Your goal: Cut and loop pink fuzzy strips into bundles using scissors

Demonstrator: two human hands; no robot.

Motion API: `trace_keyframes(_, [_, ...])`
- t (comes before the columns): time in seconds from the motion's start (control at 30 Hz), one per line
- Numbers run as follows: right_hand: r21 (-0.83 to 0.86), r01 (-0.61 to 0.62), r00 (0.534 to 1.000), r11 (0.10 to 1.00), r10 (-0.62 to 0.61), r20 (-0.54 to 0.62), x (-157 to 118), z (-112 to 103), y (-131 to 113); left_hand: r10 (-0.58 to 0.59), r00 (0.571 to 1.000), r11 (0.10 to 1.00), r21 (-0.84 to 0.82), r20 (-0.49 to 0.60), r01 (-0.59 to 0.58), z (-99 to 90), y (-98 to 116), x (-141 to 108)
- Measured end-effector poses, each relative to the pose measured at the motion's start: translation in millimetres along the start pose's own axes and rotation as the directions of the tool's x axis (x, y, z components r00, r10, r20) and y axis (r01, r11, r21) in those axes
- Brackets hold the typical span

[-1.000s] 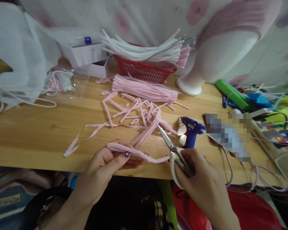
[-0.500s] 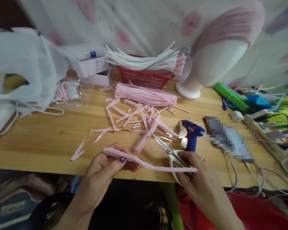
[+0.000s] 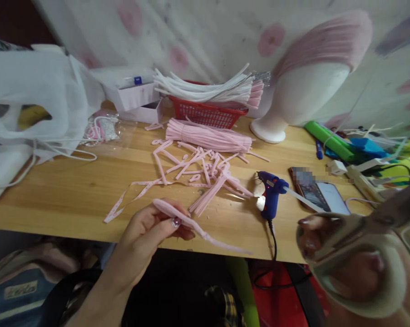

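In the head view my left hand (image 3: pixel 141 243) pinches a flat strip of pink fuzzy pipe cleaners (image 3: pixel 195 226) between thumb and fingers. The strip's thin tail points right, blurred at its tip, over the table's front edge. Raised close to the camera at the lower right, my right hand (image 3: pixel 358 274) has its fingers through the handles of a pair of scissors (image 3: pixel 375 222). Their blades point to the upper right and are blurred. Cut and curled pink pipe cleaner pieces (image 3: pixel 208 190) lie beyond my left hand, beside a measuring tape (image 3: pixel 114 213).
A blue glue gun (image 3: pixel 271 195) stands right of the pieces, its cord over the table edge. Behind lie a pink pipe cleaner bundle (image 3: pixel 208 136), a red basket (image 3: pixel 205 113) and a white mannequin head (image 3: pixel 310 86). A phone (image 3: pixel 308 188) and white bag (image 3: pixel 31 91) flank them.
My right hand has let go of the strip's tail and moved right and up toward the camera with the scissors. The tail now droops; my left hand has barely moved.
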State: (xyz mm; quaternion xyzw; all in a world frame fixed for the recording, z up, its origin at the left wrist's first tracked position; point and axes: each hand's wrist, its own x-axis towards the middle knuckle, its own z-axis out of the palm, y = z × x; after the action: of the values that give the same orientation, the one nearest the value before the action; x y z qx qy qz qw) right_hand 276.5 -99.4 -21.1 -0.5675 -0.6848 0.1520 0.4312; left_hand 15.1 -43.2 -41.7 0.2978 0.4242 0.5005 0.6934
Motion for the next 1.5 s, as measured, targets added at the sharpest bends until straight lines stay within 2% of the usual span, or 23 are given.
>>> trace_keyframes(0.03, [0.168, -0.105, 0.994, 0.98, 0.111, -0.024, 1.1, 3.0, -1.3, -0.025, 1.0, 1.0, 0.005, 0.019, 0.025, 2.1, -1.5, -0.2])
trace_keyframes(0.1, [0.39, -0.271, 0.962, 0.88, 0.245, 0.117, 1.0, 17.6, -6.6, -0.093, 0.993, 0.996, -0.011, 0.066, 0.094, 7.3, -6.3, -1.2])
trace_keyframes(0.17, [0.476, -0.445, 0.892, 0.759, 0.33, 0.309, -0.5, 38.7, -12.8, -0.14, 0.983, 0.987, -0.062, 0.117, 0.148, 12.4, -12.3, -2.7])
trace_keyframes(0.27, [0.552, -0.598, 0.801, 0.581, 0.398, 0.448, -2.3, 64.3, -15.7, -0.136, 0.98, 0.984, -0.097, 0.145, 0.151, 17.2, -20.2, -4.9])
trace_keyframes(0.37, [0.612, -0.648, 0.762, 0.454, 0.409, 0.503, -3.7, 73.1, -9.0, -0.125, 0.985, 0.987, -0.084, 0.122, 0.136, 18.3, -24.0, -6.5])
trace_keyframes(0.53, [0.668, -0.657, 0.752, 0.351, 0.376, 0.542, -6.6, 73.1, 3.8, -0.166, 0.977, 0.974, -0.132, 0.131, 0.183, 21.0, -26.3, -7.3])
trace_keyframes(0.63, [0.699, -0.633, 0.771, 0.333, 0.357, 0.528, -7.0, 75.9, 4.8, -0.182, 0.982, 0.967, -0.172, 0.058, 0.189, 23.7, -28.8, -7.1])
trace_keyframes(0.7, [0.731, -0.598, 0.796, 0.33, 0.35, 0.493, -6.1, 78.8, 3.6, -0.221, 0.973, 0.949, -0.219, 0.062, 0.229, 24.4, -31.5, -6.5])
trace_keyframes(0.77, [0.744, -0.567, 0.818, 0.353, 0.352, 0.456, -4.5, 80.2, 2.8, -0.26, 0.96, 0.92, -0.275, 0.104, 0.278, 23.9, -34.5, -5.5])
trace_keyframes(0.83, [0.724, -0.522, 0.849, 0.451, 0.361, 0.386, -3.0, 77.4, 4.3, -0.243, 0.966, 0.92, -0.296, 0.085, 0.257, 22.5, -36.3, -4.1])
trace_keyframes(0.97, [0.509, -0.334, 0.943, 0.794, 0.287, 0.171, -4.0, 57.8, 13.5, -0.079, 0.989, 0.989, -0.134, -0.121, 0.063, 20.6, -31.4, -2.7])
trace_keyframes(1.0, [0.425, -0.284, 0.958, 0.859, 0.244, 0.147, -5.3, 51.8, 15.4, -0.038, 0.986, 0.996, -0.084, -0.165, 0.024, 21.0, -28.8, -3.1])
trace_keyframes(1.07, [0.269, -0.207, 0.972, 0.941, 0.165, 0.17, -8.3, 42.2, 16.0, 0.028, 0.973, 0.999, -0.017, -0.23, -0.033, 23.2, -23.5, -5.1])
trace_keyframes(1.13, [0.143, -0.158, 0.968, 0.977, 0.125, 0.217, -11.2, 37.3, 12.7, 0.049, 0.966, 0.999, 0.005, -0.255, -0.05, 26.3, -19.7, -8.2])
trace_keyframes(1.27, [-0.048, -0.035, 0.964, 0.998, 0.046, 0.261, -12.7, 37.6, 4.7, -0.007, 0.962, 0.999, 0.041, -0.274, 0.019, 29.3, -18.8, -14.8])
trace_keyframes(1.37, [-0.095, 0.05, 0.961, 0.994, -0.021, 0.277, -9.2, 37.6, 3.9, -0.015, 0.974, 0.999, 0.037, -0.225, 0.024, 27.6, -21.1, -17.9])
trace_keyframes(1.5, [-0.117, 0.082, 0.959, 0.99, -0.046, 0.281, -3.5, 35.5, 6.0, 0.01, 0.988, 1.0, -0.003, -0.152, -0.011, 26.6, -22.2, -18.4])
